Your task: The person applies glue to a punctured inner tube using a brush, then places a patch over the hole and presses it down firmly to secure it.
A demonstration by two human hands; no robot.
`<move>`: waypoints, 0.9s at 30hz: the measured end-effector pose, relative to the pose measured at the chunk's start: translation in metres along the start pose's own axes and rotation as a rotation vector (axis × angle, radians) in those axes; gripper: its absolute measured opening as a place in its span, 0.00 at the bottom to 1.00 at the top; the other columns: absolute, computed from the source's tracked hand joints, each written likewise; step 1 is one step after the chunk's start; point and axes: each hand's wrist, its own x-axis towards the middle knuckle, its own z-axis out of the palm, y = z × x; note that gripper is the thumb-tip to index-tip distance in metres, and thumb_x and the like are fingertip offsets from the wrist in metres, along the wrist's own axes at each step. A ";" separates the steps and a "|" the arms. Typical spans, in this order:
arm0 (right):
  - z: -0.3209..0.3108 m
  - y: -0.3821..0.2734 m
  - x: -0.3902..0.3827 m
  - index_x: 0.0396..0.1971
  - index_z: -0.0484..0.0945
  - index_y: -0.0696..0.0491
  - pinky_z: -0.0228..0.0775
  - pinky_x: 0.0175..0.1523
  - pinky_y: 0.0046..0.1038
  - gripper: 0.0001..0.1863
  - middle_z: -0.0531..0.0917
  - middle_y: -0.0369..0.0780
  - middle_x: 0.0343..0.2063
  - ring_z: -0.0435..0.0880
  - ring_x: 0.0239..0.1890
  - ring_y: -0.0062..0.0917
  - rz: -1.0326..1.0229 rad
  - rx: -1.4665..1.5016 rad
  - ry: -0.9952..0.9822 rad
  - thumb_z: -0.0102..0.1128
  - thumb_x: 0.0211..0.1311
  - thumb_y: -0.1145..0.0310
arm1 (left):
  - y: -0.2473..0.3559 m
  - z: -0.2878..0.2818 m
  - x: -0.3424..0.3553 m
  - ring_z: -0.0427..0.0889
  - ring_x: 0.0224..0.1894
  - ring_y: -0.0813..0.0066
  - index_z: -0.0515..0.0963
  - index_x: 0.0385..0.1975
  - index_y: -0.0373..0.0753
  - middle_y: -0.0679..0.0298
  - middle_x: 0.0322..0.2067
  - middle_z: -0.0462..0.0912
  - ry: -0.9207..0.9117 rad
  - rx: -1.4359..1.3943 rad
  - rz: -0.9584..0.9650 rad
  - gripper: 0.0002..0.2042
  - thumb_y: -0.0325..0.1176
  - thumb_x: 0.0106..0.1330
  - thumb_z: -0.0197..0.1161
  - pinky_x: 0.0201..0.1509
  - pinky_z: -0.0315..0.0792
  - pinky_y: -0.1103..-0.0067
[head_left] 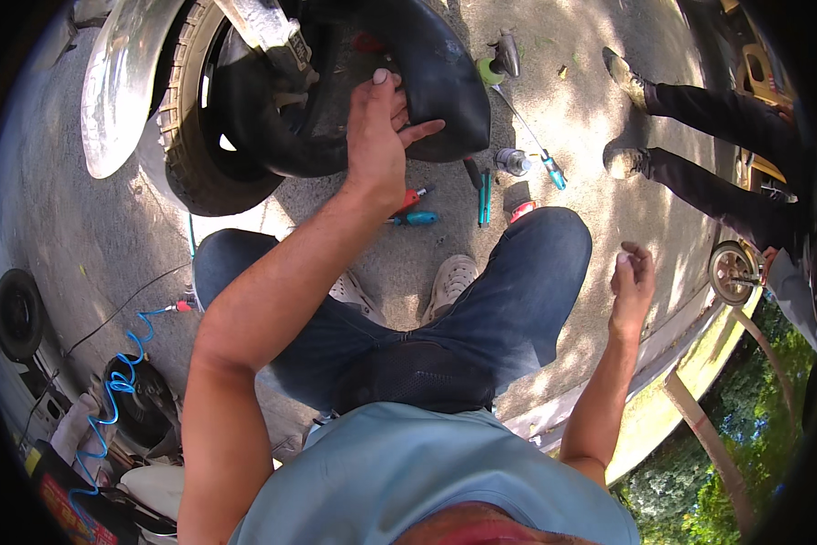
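Observation:
A partly inflated black inner tube (452, 91) hangs beside a motorcycle wheel (179, 109) at the upper left. My left hand (377, 136) grips the tube, its thumb stretched across the rubber and part of its fingers hidden. The tube's lower loop runs towards the tyre. My right hand (634, 286) is held out to the right of my knee, fingers loosely bent and apart, with nothing visible in it. On the ground between my knees and the tube lie a teal-handled screwdriver (415, 218), a red-handled tool (413, 197) and a teal bar (485, 198).
A clear bottle (514, 162) and a long teal-handled screwdriver (553, 171) lie right of the tube. Another person's legs (717, 109) stand at the right, near a small wheel (732, 272). A coiled blue air hose (120, 385) trails at the left.

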 end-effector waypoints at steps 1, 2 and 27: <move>0.012 -0.036 0.007 0.52 0.74 0.59 0.50 0.27 0.16 0.16 0.67 0.28 0.24 0.60 0.23 0.09 -0.110 0.093 -0.045 0.58 0.69 0.68 | 0.003 -0.003 0.002 0.81 0.48 0.63 0.67 0.54 0.36 0.55 0.44 0.79 -0.014 0.023 -0.028 0.20 0.48 0.78 0.49 0.56 0.79 0.59; 0.031 -0.064 0.015 0.55 0.72 0.59 0.50 0.26 0.17 0.20 0.66 0.29 0.24 0.57 0.22 0.10 -0.218 0.310 -0.186 0.57 0.72 0.61 | 0.007 -0.007 0.004 0.81 0.46 0.66 0.69 0.51 0.37 0.58 0.40 0.78 -0.026 0.048 -0.058 0.17 0.45 0.78 0.51 0.57 0.79 0.59; 0.202 -0.124 0.028 0.45 0.71 0.54 0.74 0.33 0.19 0.12 0.81 0.37 0.33 0.81 0.30 0.15 -0.310 0.617 -0.619 0.62 0.65 0.79 | 0.025 -0.021 -0.005 0.81 0.50 0.72 0.83 0.44 0.35 0.61 0.44 0.85 -0.420 0.150 -0.061 0.10 0.34 0.70 0.66 0.62 0.71 0.70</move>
